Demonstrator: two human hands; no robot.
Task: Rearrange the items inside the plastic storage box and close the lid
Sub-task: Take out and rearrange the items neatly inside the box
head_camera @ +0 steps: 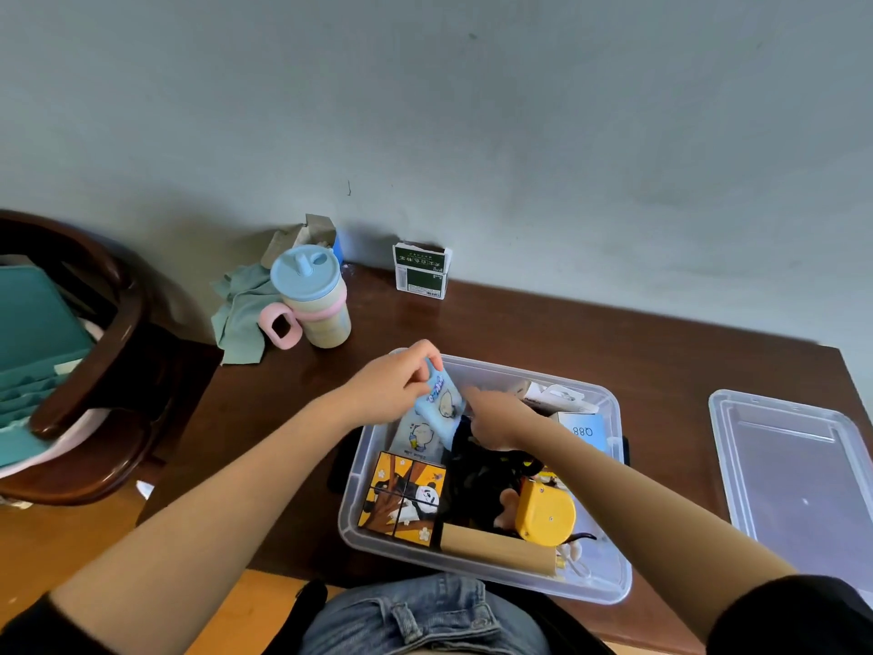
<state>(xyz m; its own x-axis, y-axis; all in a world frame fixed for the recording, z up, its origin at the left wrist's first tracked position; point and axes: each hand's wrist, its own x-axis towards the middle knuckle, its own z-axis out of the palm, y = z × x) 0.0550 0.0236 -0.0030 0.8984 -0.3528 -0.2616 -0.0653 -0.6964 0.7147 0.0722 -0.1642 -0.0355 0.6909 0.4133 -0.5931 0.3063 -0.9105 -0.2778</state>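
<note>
Head view: my left hand (397,385) sits just above the middle of the frame, fingers and thumb curled around the top end of a pale blue cartoon packet (439,401), which stands tilted over the far left corner of the plastic storage box (609,579). My right hand (496,420) reaches in just beside it, right of the packet; its forefinger stretches toward the packet's lower edge, but whether the other fingers hold anything I cannot tell, since the back of the hand hides them.

The box is clear and open, lying in the lower middle of the frame on the dark wooden table (567,323), its near edge at my lap. Inside, at the left, lies an orange panda box (406,496); a second pale cartoon packet (418,437) lies flat beyond it. At the near right a yellow round tool (545,512) rests next to a wooden roller (496,550) along the near wall. Something dark (477,479) fills the middle (cloth or cord, perhaps). A light blue box marked 880 (583,432) lies at the far right.

The lid (798,470) lies flat on the table at the right edge of the frame, apart from the box. In the upper left stand a cup with a blue lid (314,297), touching a green cloth (241,314), and a green carton (422,272) by the wall.
</note>
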